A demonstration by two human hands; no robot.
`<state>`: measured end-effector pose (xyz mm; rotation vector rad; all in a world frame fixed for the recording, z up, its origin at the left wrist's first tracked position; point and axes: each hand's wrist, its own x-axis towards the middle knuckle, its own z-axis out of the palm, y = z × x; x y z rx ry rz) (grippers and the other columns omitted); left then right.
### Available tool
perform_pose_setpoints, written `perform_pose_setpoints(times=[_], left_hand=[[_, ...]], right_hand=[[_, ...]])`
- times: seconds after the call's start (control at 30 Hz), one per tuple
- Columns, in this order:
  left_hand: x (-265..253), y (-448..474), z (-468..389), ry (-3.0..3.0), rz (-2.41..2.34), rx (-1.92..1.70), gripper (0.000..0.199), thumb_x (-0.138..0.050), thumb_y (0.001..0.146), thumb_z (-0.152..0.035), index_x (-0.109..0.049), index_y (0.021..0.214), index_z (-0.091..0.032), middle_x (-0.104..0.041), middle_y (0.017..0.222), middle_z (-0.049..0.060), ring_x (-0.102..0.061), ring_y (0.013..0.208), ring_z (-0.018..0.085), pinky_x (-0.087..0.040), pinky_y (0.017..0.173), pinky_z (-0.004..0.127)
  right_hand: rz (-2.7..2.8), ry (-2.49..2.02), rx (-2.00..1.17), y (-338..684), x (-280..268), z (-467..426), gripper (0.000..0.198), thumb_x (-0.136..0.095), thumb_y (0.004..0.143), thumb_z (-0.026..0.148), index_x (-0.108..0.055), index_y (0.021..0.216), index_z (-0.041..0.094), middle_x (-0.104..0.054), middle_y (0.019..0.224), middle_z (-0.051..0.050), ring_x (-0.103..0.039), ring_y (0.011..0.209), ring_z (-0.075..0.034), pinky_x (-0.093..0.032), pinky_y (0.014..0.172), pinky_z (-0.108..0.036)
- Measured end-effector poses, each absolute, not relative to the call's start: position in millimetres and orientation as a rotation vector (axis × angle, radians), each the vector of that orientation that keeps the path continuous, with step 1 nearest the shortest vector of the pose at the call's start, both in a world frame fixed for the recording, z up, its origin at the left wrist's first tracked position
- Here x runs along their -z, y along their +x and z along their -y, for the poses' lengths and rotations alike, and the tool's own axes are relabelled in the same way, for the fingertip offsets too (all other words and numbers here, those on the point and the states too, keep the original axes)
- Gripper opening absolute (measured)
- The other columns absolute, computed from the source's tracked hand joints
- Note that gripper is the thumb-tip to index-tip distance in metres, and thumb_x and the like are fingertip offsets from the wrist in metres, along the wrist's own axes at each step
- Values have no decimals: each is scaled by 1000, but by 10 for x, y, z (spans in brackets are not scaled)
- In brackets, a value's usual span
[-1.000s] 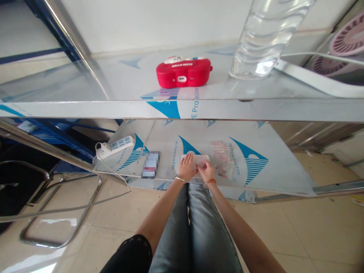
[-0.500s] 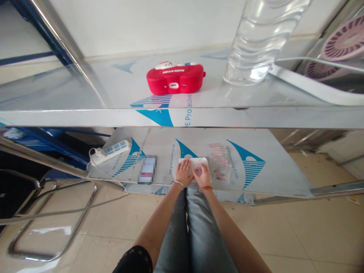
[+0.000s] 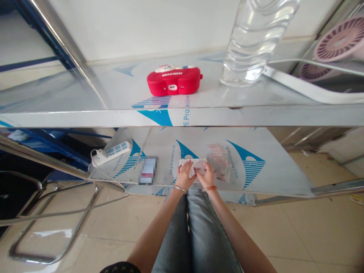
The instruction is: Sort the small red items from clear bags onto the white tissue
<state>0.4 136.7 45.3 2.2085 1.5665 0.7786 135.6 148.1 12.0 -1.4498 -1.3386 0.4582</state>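
Fingers of both hands have shifted since half a second ago: those of the left hand (image 3: 186, 176) look more bent, those of the right hand (image 3: 207, 176) have opened out of their ring-like curl, and the white packet (image 3: 196, 164) under them looks more creased.

At far left, the metal chair frame (image 3: 72, 237) stands on the floor. Next, on the lower shelf (image 3: 273, 178), the white power strip (image 3: 118, 149) lies with a plug and cable at its left end. To its right is a phone-like object (image 3: 148, 170) with a pixelated face; neither has been moved. Then comes the left hand, with a pale bracelet (image 3: 180, 189) at the wrist, laid over the left part of the packet; whether it grips or only presses cannot be told. Above, on the upper shelf (image 3: 113, 93), the red case (image 3: 174, 84) sits as before.

The packet lies at the shelf's near side, between the hands. The right hand, wearing an orange-brown band (image 3: 209, 189), has thumb and fingers at the packet's right part; a firm hold cannot be confirmed. Just beside it lies a clear bag (image 3: 220, 161) with reddish marks. Further right, the clear bottle (image 3: 251, 45) and pink fan (image 3: 341, 40) remain on the upper level.
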Motion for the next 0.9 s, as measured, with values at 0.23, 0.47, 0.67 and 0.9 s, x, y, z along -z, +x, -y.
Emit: perform_pose_setpoints(times=[0.23,0.47,0.67,0.9], left_hand=[[-822,-54,-1072,1726,-1377,-1093,24,-56,80,-20,-64,103,-17,-69,100,7,-64,93,19,-49,84,32],[-1090,-275,-891,1336,-1182,-1123,27,-57,80,-37,-66,90,-14,-71,86,8,-67,75,18,-53,72,28],[-1220,-374,-832,1159,-1077,-1163,38,-68,70,-43,-65,93,-12,-71,92,10,-67,86,19,-52,79,29],[-1427,-435,-948,972,-1179,-1239,39,-73,62,-46,-67,80,-11,-72,82,11,-67,71,19,-51,67,29]], right_hand=[[1257,-1436,-822,1267,-614,-1125,48,-70,64,47,-57,100,19,-63,94,-6,-58,80,-20,-48,69,-33],[1116,-1258,-1251,1338,-862,-888,37,-69,66,48,-64,86,18,-67,88,-7,-61,73,-19,-46,55,-26],[1232,-1261,-1265,1384,-1060,-799,33,-67,69,46,-68,84,16,-68,75,-5,-59,64,-16,-44,51,-24],[1428,-1271,-1214,1335,-1164,-705,27,-64,72,42,-71,83,18,-71,84,-7,-63,78,-21,-50,65,-30]])
